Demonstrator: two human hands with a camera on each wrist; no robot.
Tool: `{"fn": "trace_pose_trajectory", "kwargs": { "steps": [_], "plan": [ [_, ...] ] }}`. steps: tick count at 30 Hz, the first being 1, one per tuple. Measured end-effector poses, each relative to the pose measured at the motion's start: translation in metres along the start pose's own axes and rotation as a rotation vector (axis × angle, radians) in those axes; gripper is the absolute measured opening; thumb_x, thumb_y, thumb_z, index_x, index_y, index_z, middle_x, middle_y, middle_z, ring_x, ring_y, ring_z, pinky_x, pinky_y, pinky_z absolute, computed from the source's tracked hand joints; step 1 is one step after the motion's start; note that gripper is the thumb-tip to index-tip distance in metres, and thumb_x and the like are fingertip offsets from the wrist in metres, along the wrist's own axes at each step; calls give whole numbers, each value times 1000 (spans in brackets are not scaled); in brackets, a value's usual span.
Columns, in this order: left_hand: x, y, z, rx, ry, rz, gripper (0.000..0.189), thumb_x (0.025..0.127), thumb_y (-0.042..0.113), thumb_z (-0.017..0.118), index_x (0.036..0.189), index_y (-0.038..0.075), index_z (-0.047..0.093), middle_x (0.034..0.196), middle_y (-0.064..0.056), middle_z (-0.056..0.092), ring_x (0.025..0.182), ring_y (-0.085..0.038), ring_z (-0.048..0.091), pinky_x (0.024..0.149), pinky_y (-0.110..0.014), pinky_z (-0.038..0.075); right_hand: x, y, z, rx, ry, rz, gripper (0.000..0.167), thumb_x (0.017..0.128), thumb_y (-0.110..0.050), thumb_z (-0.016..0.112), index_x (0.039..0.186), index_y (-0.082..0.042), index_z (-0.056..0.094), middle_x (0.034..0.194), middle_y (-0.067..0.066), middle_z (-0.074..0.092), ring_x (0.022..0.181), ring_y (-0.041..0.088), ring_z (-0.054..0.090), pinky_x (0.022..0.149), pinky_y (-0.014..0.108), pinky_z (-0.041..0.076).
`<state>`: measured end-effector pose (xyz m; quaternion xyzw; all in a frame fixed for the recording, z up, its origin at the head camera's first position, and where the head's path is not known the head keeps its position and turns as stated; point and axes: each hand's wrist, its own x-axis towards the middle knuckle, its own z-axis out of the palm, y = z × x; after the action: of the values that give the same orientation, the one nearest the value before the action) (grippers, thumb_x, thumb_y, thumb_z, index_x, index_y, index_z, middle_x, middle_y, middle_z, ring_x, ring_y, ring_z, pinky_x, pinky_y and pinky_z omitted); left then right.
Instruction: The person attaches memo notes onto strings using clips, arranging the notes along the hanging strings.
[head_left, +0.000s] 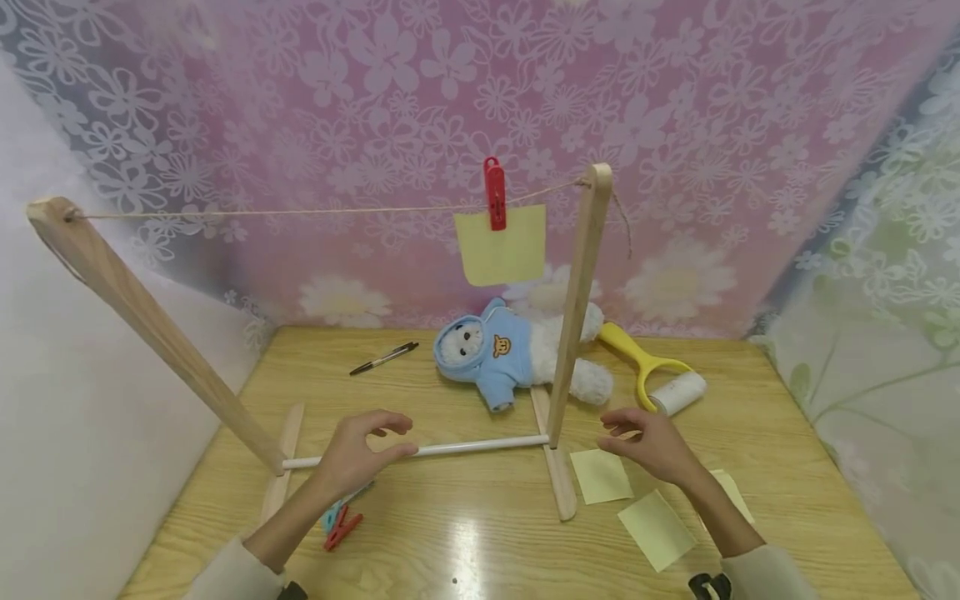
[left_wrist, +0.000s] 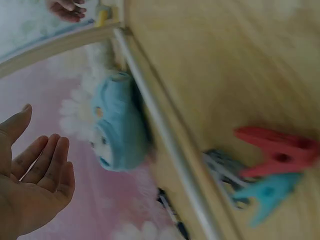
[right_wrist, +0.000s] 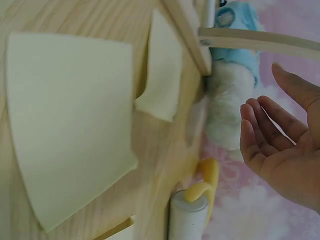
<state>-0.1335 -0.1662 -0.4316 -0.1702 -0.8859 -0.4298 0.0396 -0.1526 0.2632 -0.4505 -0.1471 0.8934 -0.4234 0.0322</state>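
My left hand (head_left: 360, 454) hovers by the white rod of a wooden stand, fingers loosely bent and holding nothing. Below it on the table lie a red clothespin (left_wrist: 280, 152), a teal clothespin (left_wrist: 270, 192) and a grey clip (left_wrist: 225, 170), partly overlapping. My right hand (head_left: 652, 446), also empty, is just right of the stand, above yellow paper notes. One note (head_left: 602, 477) lies near its fingertips, another (head_left: 657, 530) closer to me, and more paper (head_left: 735, 496) is partly hidden by the forearm. On the string, a red clothespin (head_left: 495, 193) holds up a yellow note (head_left: 504, 254).
The stand has a left post (head_left: 165, 342), a right post (head_left: 577, 308), a white rod (head_left: 480, 447) and a taut string (head_left: 300, 212). Behind it lie a pen (head_left: 384, 358), a plush toy in a blue hoodie (head_left: 513, 346) and a yellow-handled lint roller (head_left: 626, 346).
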Motion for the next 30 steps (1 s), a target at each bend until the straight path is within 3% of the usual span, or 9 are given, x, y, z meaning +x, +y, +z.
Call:
{"fn": "trace_pose_trajectory", "kwargs": {
  "steps": [7,13,16,19,22,25,30],
  "plan": [
    [-21,-36,-2,80,-33,-103,34,77,28,77,104,8,69,102,-6,71,97,-21,65,88,-44,52,4,16,0,-73,-85,53,47,81,-22,75,116,7,60,115,25,61,96,35,62,68,27,54],
    [-36,-53,2,191,-76,-193,35,77,17,77,105,-1,67,107,-17,69,104,-38,64,89,-51,52,9,32,6,-182,-110,117,51,74,-24,80,112,6,63,109,20,64,93,30,60,71,37,52],
    [-41,-58,3,253,-96,-224,36,76,15,78,105,-3,67,108,-19,68,104,-39,64,87,-50,53,9,39,10,-217,-130,149,51,71,-23,83,108,4,64,103,17,65,89,26,59,72,38,51],
    [-44,-62,3,295,-104,-238,38,74,14,79,105,-3,67,105,-18,69,99,-35,66,83,-46,55,7,45,11,-213,-154,159,50,70,-23,84,106,4,63,103,18,64,91,27,58,76,42,51],
    [-47,-68,7,312,-126,-245,28,75,14,79,98,1,69,95,-9,70,83,-23,66,72,-34,56,5,49,14,-183,-169,187,49,69,-21,84,106,3,62,106,18,61,95,28,57,80,44,50],
    [-49,-75,12,306,-128,-224,15,75,11,78,87,7,69,85,-1,67,72,-9,57,61,-21,49,6,51,17,-187,-173,173,48,68,-18,85,103,4,61,97,15,58,88,24,53,74,38,48],
    [-50,-81,16,326,-70,-170,13,72,4,79,78,8,68,78,-1,67,66,-5,56,57,-15,46,9,52,22,-222,-172,156,43,66,-15,85,96,2,59,85,9,49,77,18,42,65,28,39]
  ]
}}
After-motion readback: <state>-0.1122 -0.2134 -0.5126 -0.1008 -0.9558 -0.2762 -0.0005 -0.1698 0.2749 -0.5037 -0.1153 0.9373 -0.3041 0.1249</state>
